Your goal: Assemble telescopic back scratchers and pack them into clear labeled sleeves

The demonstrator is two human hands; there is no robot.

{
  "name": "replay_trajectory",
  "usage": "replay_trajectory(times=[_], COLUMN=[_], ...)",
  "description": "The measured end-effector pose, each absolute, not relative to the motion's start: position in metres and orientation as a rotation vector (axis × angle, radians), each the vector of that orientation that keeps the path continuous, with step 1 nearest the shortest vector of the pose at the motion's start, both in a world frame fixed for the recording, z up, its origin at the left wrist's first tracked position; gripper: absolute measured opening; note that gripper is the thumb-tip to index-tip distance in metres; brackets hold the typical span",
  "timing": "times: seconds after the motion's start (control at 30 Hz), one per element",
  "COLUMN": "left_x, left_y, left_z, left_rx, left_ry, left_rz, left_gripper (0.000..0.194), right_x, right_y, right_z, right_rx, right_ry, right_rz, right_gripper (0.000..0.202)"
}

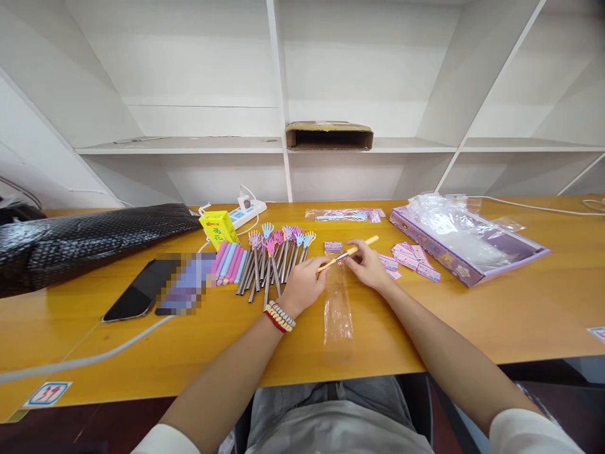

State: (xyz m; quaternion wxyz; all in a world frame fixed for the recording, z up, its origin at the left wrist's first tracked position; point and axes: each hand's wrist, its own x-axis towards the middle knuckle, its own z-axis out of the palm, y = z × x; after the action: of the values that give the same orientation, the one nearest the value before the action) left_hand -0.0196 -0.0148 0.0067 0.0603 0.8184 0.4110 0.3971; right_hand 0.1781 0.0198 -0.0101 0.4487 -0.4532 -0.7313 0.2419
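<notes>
My left hand (pixel 305 285) and my right hand (pixel 365 263) are both closed on a yellow back scratcher (pixel 347 253), which slants up to the right. Its yellow grip juts out past my right fingers, and a short stretch of metal rod shows between the hands. Under it on the table lies a see-through plastic bag (pixel 337 309) with a purple printed card (pixel 333 246) at its far end. Left of my left hand is a pile of metal back scratcher rods with coloured hand-shaped heads (pixel 270 247). Several pink, blue and purple grips (pixel 230 261) lie beside them.
Folded purple cards (pixel 416 260) lie right of my right hand, before a purple box (pixel 466 277) heaped with plastic bags (pixel 447 217). Packed scratchers (pixel 344 215) lie behind. At left are a yellow drink carton (pixel 218 228), a power strip (pixel 249 214), phones (pixel 139 289) and a black wrapped bundle (pixel 94 243).
</notes>
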Motion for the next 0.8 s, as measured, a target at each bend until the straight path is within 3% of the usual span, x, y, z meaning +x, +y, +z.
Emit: replay_trajectory(times=[0.17, 0.33, 0.47, 0.57, 0.8], left_x=[-0.015, -0.014, -0.013, -0.014, -0.015], left_y=[-0.018, -0.027, -0.03, -0.027, -0.023], left_z=[0.005, 0.015, 0.022, 0.022, 0.02], left_rx=[2.502, 2.591, 2.622, 2.618, 2.733], left_ry=[1.271, 0.92, 0.814, 0.976, 1.231], left_rz=[1.245, 1.156, 1.212, 1.359, 1.287], left_gripper=[0.024, 0.036, 0.034, 0.035, 0.04], right_x=[0.169, 0.17, 0.176, 0.177, 0.166], right_y=[0.008, 0.011, 0.009, 0.004, 0.003], right_z=[-0.002, -0.006, -0.002, 0.005, 0.006], right_rx=[-0.895, -0.936, -0.85, -0.693, -0.594], right_ry=[-2.026, -1.936, -1.858, -1.804, -1.471], right_rz=[0.597, 0.535, 0.584, 0.777, 1.392], right_gripper=[0.045, 0.041, 0.03, 0.027, 0.063])
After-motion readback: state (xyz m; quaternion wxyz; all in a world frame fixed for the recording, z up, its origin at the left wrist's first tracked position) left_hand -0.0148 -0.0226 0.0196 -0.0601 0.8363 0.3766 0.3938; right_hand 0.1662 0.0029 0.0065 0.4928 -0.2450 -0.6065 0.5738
